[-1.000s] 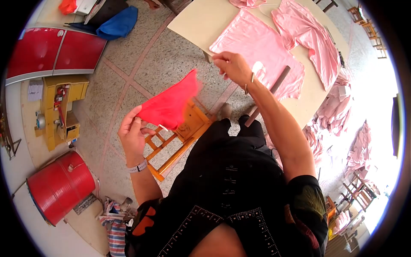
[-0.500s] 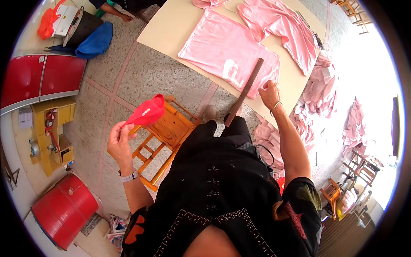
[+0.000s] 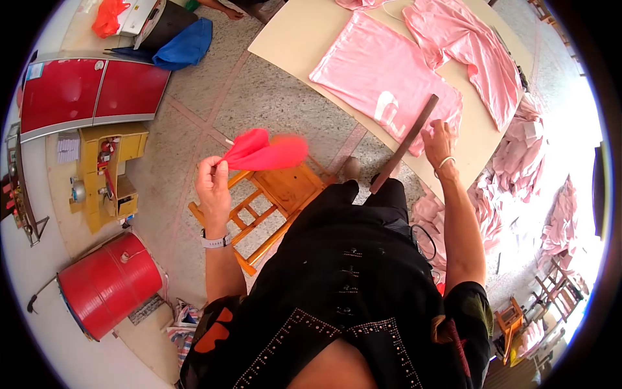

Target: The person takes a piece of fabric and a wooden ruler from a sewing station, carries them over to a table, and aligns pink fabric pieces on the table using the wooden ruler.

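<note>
My left hand is pinched on one end of a limp red cloth. The cloth hangs out to the right over a wooden chair, its far end blurred by motion. At the near edge of the table, my right hand has curled fingers over the lower edge of a pink garment with a white print. Whether the fingertips grip the fabric is hidden. Just left of that hand, a dark wooden stick slants across the table edge toward my legs.
The cream table also bears another pink garment. Piles of pink clothes lie on the floor to the right. At left stand a red drum, a yellow wooden cabinet and red cupboards. Another person's hand shows at the top.
The red cloth has swung out to the right and its white print is out of sight. The whole view has shifted; my right hand stays by the pink garment's edge.
</note>
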The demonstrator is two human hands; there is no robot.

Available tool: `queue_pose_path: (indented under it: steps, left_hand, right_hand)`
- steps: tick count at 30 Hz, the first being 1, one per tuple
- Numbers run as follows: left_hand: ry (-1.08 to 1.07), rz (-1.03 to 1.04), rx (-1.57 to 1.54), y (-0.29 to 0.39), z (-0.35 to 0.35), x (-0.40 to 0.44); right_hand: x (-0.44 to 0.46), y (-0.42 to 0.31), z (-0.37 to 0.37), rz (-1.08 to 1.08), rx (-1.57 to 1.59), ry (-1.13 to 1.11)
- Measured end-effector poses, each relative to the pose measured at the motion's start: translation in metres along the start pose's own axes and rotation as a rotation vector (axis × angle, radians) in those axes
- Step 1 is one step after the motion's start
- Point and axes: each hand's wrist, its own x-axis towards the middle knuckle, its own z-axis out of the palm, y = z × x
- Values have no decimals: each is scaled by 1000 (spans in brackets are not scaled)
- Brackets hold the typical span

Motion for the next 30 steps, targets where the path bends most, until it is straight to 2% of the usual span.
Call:
queue_pose_path:
  steps: [2, 6, 7, 10, 13, 16, 20, 23, 26, 27, 30]
  left_hand:
    - [-50, 27, 17, 9, 5, -1]
    - [-168, -61, -83, 17, 3, -6]
    - [-207, -103, -119, 18, 2, -7]
    - [-330, -66, -350, 13, 7, -9]
    - [-441, -115, -653, 10, 11, -11]
    - [-452, -184, -832, 15, 16, -11]
    - [-420, -271, -948, 20, 24, -7]
    - [-379, -305, -997, 19, 29, -2]
    - [-366, -295, -1010, 13, 35, 7]
    - [-369, -299, -1009, 12, 35, 10]
    - [-377, -277, -1001, 11, 37, 19]
  right_hand:
    - [6, -13, 18, 33, 147, 18]
    - [17, -54, 13, 177, -12, -53]
    - [21, -67, 3, 317, 32, -104]
    - [36, -43, 20, 351, 76, -74]
    - [40, -37, 24, 343, 143, 32]
    - [49, -34, 22, 489, 157, -83]
    - [56, -33, 13, 451, 219, -137]
    - [60, -28, 5, 297, 320, -63]
    - [52, -59, -20, 350, 812, 30]
    - [47, -81, -39, 407, 1042, -16]
    - [36, -108, -69, 416, 1400, -181]
